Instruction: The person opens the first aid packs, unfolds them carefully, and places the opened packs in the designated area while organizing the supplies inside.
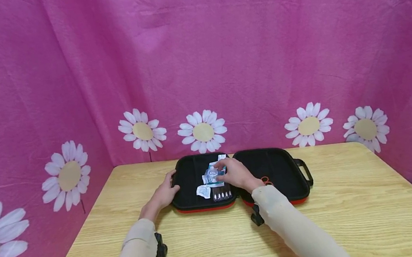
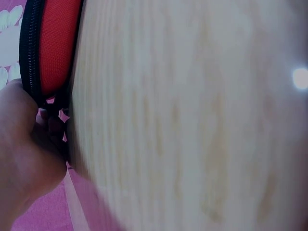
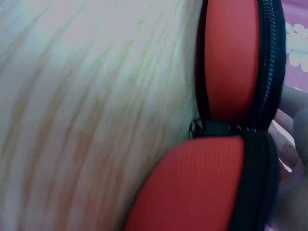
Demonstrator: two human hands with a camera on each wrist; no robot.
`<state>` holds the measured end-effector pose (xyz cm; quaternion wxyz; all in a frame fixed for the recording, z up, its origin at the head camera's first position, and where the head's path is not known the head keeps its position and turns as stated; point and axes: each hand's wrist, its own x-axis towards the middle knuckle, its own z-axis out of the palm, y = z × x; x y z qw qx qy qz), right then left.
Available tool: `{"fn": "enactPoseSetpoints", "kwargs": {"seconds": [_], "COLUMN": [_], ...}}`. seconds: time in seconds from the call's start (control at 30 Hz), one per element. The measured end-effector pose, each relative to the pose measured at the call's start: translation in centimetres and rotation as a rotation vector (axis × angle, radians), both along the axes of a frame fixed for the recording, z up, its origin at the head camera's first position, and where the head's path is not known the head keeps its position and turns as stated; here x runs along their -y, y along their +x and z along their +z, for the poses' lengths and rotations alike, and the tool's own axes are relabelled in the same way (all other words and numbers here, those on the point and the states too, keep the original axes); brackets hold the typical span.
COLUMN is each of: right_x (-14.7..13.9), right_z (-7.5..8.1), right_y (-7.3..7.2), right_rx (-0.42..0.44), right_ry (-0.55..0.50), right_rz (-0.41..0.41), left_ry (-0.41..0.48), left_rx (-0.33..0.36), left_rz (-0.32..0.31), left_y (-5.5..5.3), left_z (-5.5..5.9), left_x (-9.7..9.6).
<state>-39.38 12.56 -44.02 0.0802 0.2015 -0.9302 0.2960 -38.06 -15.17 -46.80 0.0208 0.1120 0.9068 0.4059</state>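
A black case with a red outer shell lies open flat on the table. My left hand grips the outer edge of its left half, thumb at the rim. Over that half, my right hand holds a clear and blue plastic packet between thumb and fingertips. A small white packet lies below it, and another white piece shows above. Nearby is a dark strip with several white-tipped pieces in a row. The right wrist view shows the red shell and its zipper, the fingers partly hidden behind.
Orange-red loops, like scissor handles, lie in the case's right half, partly behind my right wrist. A black carry handle sticks out at its right side. The wooden table meets a pink flowered cloth at the back.
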Motion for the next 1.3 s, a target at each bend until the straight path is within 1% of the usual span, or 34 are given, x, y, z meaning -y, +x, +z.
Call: {"fn": "enactPoseSetpoints", "kwargs": {"seconds": [0.13,0.27,0.37,0.6,0.73,0.83,0.97,1.13,1.2,1.3], "right_x": [-0.8,-2.0,-2.9,-4.9,-6.0,-6.9,-8.1,-10.2,-11.2,-12.8], "right_z": [0.3,0.6,0.9,1.5,1.5,1.5,1.4,1.2,1.2,1.2], "right_y": [0.2,0.6,0.9,1.2,1.4,1.5,1.6,1.7,1.8,1.9], "right_rx": [-0.007,-0.034,-0.044,-0.035,-0.016,-0.016,-0.047,-0.093,-0.103,-0.096], "right_ry": [-0.025,-0.042,-0.056,-0.090,-0.092,-0.101,-0.101,-0.093,-0.091,-0.088], "right_rz": [-0.003,-0.015,-0.030,-0.071,-0.094,-0.112,-0.126,-0.158,-0.177,-0.206], "left_ry": [-0.001,0.000,0.006,0.008,0.013,0.012,0.011,0.011,0.010,0.009], "left_rx": [-0.001,-0.002,0.010,0.023,0.024,0.008,-0.010,-0.012,-0.010,-0.009], "left_rz": [0.003,-0.001,-0.001,0.003,-0.001,-0.005,-0.003,-0.001,0.002,0.004], "left_y": [0.0,0.1,0.1,0.1,0.1,0.0,0.0,0.2,0.2,0.3], "left_z": [0.1,0.0,0.0,0.1,0.1,0.0,0.0,0.1,0.1,0.2], "left_x": [-0.1,-0.1,-0.1,0.0,0.0,0.0,-0.1,-0.2,-0.2,-0.2]}}
